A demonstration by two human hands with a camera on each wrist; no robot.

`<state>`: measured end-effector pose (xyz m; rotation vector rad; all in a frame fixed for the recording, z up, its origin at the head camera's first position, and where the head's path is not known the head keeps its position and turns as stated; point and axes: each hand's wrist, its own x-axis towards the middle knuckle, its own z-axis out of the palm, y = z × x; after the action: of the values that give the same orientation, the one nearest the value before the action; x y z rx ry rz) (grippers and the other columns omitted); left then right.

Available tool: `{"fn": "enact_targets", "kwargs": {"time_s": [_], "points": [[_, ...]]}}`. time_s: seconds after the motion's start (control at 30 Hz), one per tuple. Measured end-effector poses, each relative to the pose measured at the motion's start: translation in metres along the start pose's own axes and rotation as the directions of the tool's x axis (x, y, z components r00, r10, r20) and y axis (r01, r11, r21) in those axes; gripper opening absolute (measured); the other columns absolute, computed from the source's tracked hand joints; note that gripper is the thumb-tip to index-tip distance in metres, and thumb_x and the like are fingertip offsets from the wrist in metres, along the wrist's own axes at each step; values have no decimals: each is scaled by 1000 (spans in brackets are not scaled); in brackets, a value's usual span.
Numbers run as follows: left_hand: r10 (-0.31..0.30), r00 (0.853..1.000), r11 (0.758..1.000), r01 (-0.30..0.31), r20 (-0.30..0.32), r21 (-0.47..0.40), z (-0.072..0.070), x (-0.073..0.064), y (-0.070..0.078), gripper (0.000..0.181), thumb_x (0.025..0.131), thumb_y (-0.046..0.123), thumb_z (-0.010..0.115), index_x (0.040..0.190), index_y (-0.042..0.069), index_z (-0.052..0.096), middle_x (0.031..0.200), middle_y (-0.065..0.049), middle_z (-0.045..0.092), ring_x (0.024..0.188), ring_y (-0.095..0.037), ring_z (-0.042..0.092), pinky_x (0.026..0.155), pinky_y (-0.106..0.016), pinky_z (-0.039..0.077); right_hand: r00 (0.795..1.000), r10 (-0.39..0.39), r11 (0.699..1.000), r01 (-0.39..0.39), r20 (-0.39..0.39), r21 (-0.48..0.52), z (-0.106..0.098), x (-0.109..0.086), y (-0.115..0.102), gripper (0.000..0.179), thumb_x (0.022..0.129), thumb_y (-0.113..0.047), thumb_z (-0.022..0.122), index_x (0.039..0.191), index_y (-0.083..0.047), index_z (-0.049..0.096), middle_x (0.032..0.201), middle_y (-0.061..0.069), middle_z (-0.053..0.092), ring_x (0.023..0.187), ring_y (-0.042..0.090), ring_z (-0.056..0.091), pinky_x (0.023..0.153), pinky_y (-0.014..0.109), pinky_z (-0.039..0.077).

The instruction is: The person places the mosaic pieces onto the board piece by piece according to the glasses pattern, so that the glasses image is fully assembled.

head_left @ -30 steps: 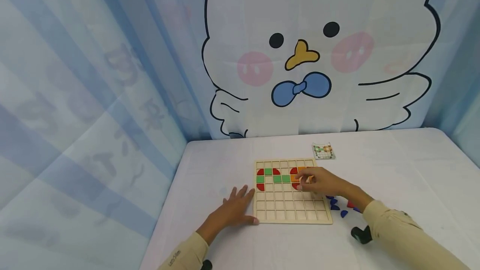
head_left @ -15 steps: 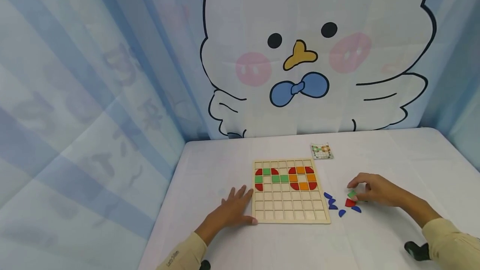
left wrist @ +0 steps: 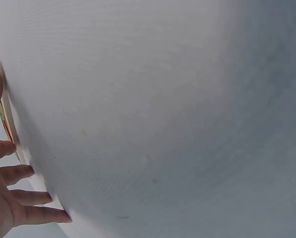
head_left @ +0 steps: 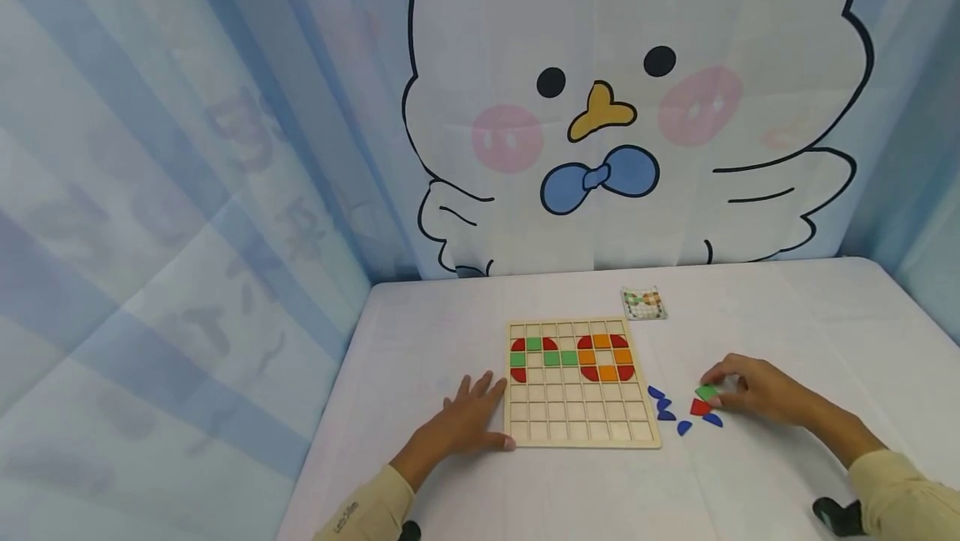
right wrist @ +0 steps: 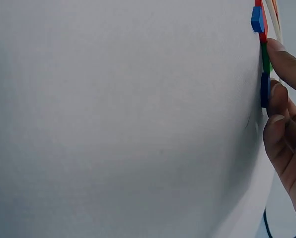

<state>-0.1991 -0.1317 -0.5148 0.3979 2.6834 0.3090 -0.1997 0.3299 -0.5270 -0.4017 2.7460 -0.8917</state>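
Observation:
The wooden grid board lies on the table with red, green and orange tiles in its upper rows. My left hand rests at its left edge, fingers spread and thumb touching the lower left corner; the spread fingers also show in the left wrist view. Right of the board, thumb and index finger of my right hand pinch a green square tile low over the table. A red tile lies against it. In the right wrist view a blue tile sits beside the index fingertip.
Several blue rounded tiles lie scattered between the board and my right hand. Behind the board is a small pattern card. A printed curtain stands along the table's back edge.
My right hand has left the board's upper right area and moved right to the loose tiles, where it takes the green tile. The left hand stays in place.

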Motion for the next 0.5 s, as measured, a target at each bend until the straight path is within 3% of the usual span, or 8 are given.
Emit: {"fn": "enact_targets", "kwargs": {"time_s": [0.27, 0.5], "points": [[9, 1000, 1000, -9, -11, 0, -2, -3, 2, 100, 77, 54, 81, 158, 21, 34, 166, -10, 26, 151, -48, 19, 108, -74, 31, 1000, -1, 1000, 1, -14, -2, 2, -2, 6, 33, 84, -23, 80, 114, -11, 73, 103, -2, 68, 81, 3, 49, 69, 19, 48], [5, 1000, 1000, -5, -12, -1, -2, -2, 3, 100, 76, 54, 82, 158, 21, 34, 166, -10, 27, 151, -48, 20, 108, -74, 31, 1000, 1, 1000, -1, -29, -9, 4, -2, 6, 34, 84, -23, 81, 115, -9, 72, 100, -3, 66, 84, 8, 51, 69, 20, 48]]}}
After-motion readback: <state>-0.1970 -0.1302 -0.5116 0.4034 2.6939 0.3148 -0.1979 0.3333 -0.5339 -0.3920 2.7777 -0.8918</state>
